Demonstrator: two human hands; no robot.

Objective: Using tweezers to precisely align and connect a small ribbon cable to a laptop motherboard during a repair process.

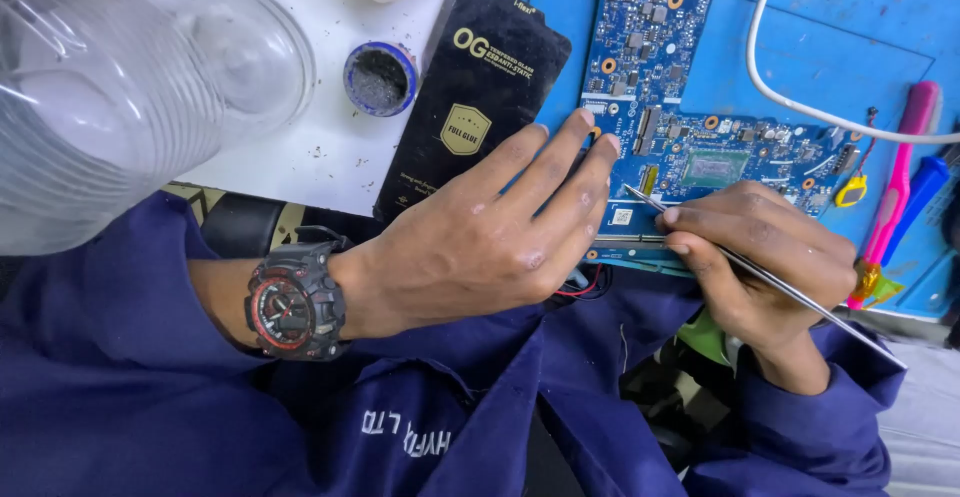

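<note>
A blue circuit board (655, 77) lies on a blue work mat (840, 47). My left hand (490, 232), with a black and red watch on its wrist, rests flat on the board's near left edge, fingers spread and holding nothing. My right hand (755, 257) grips thin metal tweezers (760, 272); their tip touches the board near its lower edge, beside a green chip area (715, 167).
A black flat package (475, 97) lies left of the board. A small round blue tin (380, 79) and a clear plastic bottle (120, 87) sit on the white surface. A white cable (800, 107), a pink tool (895, 192) and a blue tool (925, 192) lie at the right.
</note>
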